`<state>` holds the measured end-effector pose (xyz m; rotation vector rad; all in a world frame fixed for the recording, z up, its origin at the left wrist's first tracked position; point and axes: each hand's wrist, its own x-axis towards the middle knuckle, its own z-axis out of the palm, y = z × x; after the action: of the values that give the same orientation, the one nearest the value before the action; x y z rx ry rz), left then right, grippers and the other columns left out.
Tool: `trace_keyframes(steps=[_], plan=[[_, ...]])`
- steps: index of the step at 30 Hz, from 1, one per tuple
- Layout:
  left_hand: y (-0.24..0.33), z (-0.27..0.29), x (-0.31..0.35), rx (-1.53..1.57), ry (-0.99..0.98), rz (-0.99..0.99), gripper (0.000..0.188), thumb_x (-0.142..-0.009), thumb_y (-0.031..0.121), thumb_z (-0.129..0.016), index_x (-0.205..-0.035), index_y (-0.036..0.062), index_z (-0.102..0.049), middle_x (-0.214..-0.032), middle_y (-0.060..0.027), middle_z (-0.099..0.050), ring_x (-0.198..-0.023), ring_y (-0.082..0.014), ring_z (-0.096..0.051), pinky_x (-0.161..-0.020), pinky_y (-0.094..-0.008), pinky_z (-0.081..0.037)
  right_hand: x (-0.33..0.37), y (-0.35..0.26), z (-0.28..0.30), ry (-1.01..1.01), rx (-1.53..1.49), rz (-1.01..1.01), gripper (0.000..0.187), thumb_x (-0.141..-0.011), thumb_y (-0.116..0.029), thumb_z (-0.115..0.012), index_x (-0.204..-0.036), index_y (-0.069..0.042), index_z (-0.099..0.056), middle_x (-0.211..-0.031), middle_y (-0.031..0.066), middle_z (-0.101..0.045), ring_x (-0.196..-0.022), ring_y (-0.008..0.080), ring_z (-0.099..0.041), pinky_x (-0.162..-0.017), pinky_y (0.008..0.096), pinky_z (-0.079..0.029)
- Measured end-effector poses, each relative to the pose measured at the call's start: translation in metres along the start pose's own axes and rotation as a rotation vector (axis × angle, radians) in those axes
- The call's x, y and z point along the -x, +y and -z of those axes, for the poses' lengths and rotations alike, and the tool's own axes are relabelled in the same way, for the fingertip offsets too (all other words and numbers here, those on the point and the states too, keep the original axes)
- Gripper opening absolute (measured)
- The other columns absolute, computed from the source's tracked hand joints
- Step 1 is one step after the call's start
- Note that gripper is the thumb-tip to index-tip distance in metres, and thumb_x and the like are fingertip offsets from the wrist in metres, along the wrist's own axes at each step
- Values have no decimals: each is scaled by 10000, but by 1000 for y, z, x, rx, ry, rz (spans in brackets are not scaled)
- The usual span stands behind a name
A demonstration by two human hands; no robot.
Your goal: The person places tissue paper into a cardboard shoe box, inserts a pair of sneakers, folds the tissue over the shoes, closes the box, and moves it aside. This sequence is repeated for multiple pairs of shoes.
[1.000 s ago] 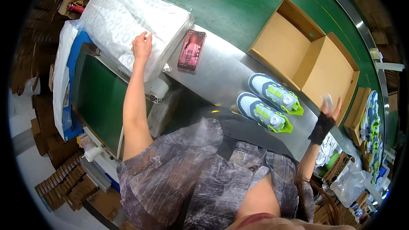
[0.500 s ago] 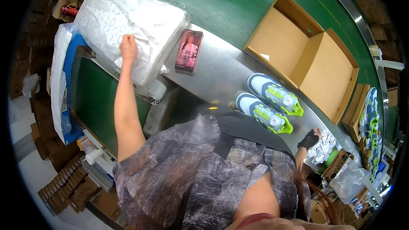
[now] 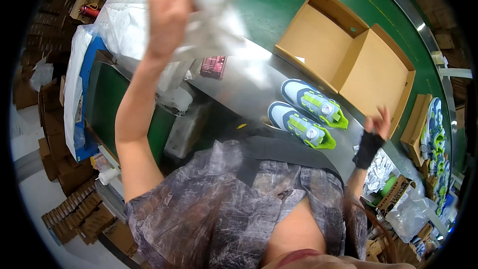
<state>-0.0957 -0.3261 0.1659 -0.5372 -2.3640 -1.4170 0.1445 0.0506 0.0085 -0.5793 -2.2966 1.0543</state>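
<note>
My left hand [image 3: 169,12] is closed on a sheet of thin white wrapping paper [image 3: 216,30], raised above the bench and blurred by motion. Behind it lies a plastic-bagged stack of white paper [image 3: 122,27], partly hidden by my hand and the sheet. My right hand [image 3: 379,123], in a black wrist wrap, has its fingers apart and holds nothing; it is nearest the opened brown shoebox [image 3: 318,40]. Two light-blue sneakers with lime-green trim, one [image 3: 314,102] behind the other [image 3: 298,123], lie side by side on the metal bench [image 3: 244,77].
A phone with a lit screen [image 3: 213,67] lies on the bench, partly covered by the paper. Crumpled silvery-white paper [image 3: 377,172] sits below my right wrist. More sneakers [image 3: 435,144] stand at the far right beside a narrow carton [image 3: 415,127]. A green surface [image 3: 269,0] stretches behind.
My left hand has come up off the bagged stack, now carrying a white sheet rightward over the bench. My right hand has lifted from the crumpled paper toward the shoebox, fingers spread.
</note>
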Motion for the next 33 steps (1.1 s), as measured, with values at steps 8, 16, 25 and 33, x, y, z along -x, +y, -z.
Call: trace_keyframes(steps=[8, 16, 25, 33], plan=[[86, -203, -5, 717, -411, -190, 285, -882, 192, -510, -1046, -25, -425, -813, -88, -570, -783, -116, -566, -704, -245, -472, -85, -107, -79, -103, -865, -151, 504, -831, -169, -550, -1266, -34, -335, -1153, 82, -495, -981, 191, -513, -836, 321, -427], [37, -269, 26, 312, -369, -371, 336, -808, 80, -519, -1116, -13, -422, -1004, -201, -545, -902, -334, -564, -761, -390, -448, -99, -75, -52, -469, -1108, -315, 554, -790, -241, -552, -1269, -60, -343, -1257, 115, -416, -1162, 229, -418, -911, 382, -396], [20, -274, 48, 32, -514, -547, 410, -834, 230, -513, -1185, 27, -447, -1234, -192, -425, -1196, -314, -369, -947, -520, -260, -132, 2, -86, 331, -814, -581, 350, -757, -135, -624, -1066, 5, -538, -1012, 72, -565, -862, 176, -536, -782, 309, -431], [-100, -229, 36, -659, -625, -396, 575, -807, 434, -496, -1259, 90, -407, -1346, -185, -295, -1276, -338, -225, -949, -639, -150, -157, 158, 96, 901, -686, -468, 381, -767, -207, -614, -1062, 17, -526, -1001, 167, -577, -863, 258, -584, -742, 380, -493]])
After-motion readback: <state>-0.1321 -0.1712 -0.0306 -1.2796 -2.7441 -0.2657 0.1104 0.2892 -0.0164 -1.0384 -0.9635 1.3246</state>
